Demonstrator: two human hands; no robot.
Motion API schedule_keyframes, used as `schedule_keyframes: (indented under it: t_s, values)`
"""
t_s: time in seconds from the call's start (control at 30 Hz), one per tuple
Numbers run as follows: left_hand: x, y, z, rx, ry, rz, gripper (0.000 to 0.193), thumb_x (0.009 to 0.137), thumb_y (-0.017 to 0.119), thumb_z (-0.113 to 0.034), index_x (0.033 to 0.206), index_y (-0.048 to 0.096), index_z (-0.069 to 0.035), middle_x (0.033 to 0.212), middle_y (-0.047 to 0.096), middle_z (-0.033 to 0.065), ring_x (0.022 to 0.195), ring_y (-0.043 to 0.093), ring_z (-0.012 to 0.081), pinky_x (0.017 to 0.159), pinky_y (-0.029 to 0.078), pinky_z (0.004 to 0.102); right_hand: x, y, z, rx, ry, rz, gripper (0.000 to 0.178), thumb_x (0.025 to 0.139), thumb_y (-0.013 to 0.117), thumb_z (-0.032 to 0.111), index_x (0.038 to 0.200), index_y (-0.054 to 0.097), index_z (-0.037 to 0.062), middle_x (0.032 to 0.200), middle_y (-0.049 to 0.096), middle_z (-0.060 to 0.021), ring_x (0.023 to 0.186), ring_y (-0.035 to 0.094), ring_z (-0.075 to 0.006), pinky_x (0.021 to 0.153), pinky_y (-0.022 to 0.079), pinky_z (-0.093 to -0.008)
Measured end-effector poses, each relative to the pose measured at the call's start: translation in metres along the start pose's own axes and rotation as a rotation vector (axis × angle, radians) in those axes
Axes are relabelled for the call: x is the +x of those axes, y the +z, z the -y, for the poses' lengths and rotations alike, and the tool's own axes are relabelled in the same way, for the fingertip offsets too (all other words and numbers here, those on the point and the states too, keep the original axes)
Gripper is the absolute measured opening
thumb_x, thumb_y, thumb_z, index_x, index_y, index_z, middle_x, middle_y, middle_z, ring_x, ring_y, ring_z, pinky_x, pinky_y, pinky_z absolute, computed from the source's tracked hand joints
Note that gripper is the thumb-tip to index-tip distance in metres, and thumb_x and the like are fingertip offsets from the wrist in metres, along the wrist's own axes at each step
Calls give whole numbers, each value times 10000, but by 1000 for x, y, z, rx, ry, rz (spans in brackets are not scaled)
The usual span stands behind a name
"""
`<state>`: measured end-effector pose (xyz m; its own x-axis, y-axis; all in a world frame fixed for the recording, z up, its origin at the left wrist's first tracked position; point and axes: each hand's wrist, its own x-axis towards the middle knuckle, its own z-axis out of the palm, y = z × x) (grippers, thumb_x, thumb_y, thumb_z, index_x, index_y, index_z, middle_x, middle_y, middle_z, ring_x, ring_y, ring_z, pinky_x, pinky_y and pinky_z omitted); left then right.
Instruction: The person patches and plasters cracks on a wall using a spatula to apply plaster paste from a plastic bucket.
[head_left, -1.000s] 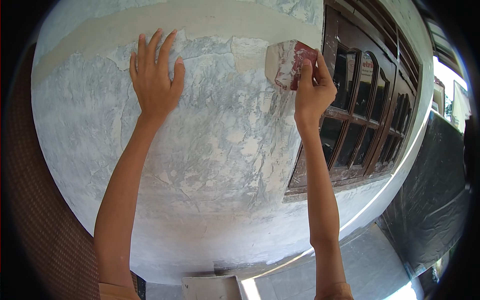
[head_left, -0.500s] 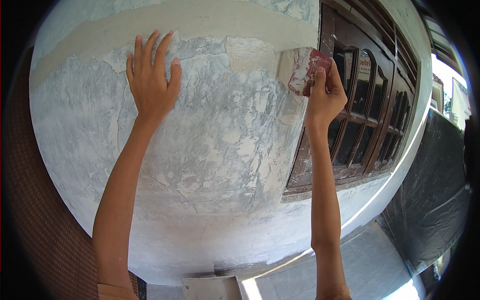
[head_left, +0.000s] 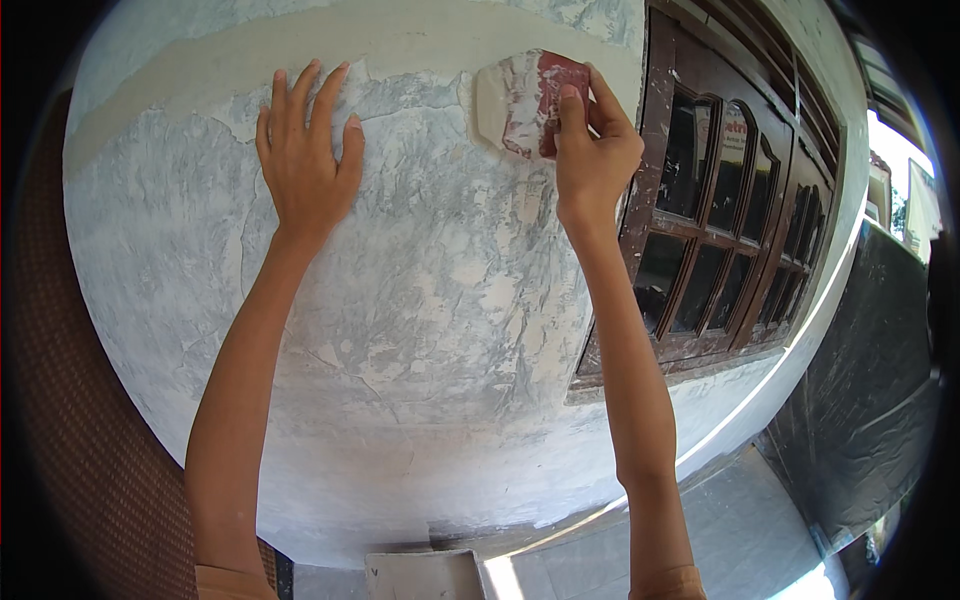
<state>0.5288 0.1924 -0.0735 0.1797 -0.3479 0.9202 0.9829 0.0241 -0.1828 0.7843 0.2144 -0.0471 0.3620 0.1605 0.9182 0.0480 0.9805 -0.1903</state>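
My right hand (head_left: pixel 598 150) grips a dark red putty scraper (head_left: pixel 562 88), thumb on its near face and fingers behind. Whitish paste smears much of the tool, and its left edge meets the wall (head_left: pixel 420 290) beside a pale patch of filler. Spread flat, my left hand (head_left: pixel 308 165) rests on the wall farther left with nothing in it. The wall is mottled grey and white. Across its upper part runs a smooth beige band of filler (head_left: pixel 400 40), just above the fingertips of my left hand.
To the right, a dark brown wooden window (head_left: pixel 700 230) with several glass panes is set in the wall. A pale box-like container (head_left: pixel 420 577) stands at the foot of the wall. Black sheeting (head_left: pixel 850 380) hangs at the far right; a brown woven surface (head_left: pixel 100 440) lines the left.
My right hand has moved left and slightly up along the wall with the scraper, away from the window frame. My left hand has stayed in place.
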Motion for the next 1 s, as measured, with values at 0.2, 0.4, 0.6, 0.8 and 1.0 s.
schedule_keyframes:
  t_s: [0.2,0.4,0.6,0.8,1.0]
  values:
    - [0,-2,-4,13,-23,27,486,957,530,-248,1438,501,-190,1508,455,66,1469,288,326,1176,185,555,22,-18,-17,-184,-148,-120,360,936,641,106,1260,638,-53,928,745,-167,699,655,-135,686,534,-293]
    - [-1,-2,-5,-14,-11,31,495,953,535,-250,1442,496,-189,1512,447,67,1465,295,332,1172,190,559,13,2,4,-34,-20,-13,396,934,661,134,1285,621,-45,982,743,-186,766,687,-154,730,549,-293]
    - [-2,-3,-3,5,-12,25,475,966,528,-252,1436,500,-186,1509,451,66,1463,301,330,1166,200,563,19,-6,4,-150,-97,-77,373,940,633,120,1274,628,-48,947,747,-167,814,710,-157,717,548,-279]
    - [0,-1,-3,-12,10,-5,478,962,531,-250,1434,500,-182,1491,471,70,1459,307,334,1164,206,560,12,8,-5,-74,-105,-20,397,933,666,159,1275,633,-40,917,743,-164,770,676,-146,717,546,-299]
    - [-1,-2,-4,0,-22,20,479,957,546,-245,1430,503,-186,1496,466,67,1455,316,328,1170,205,545,28,-43,-24,-90,-30,-177,353,944,635,99,1271,637,-35,949,746,-150,721,667,-109,612,527,-259]
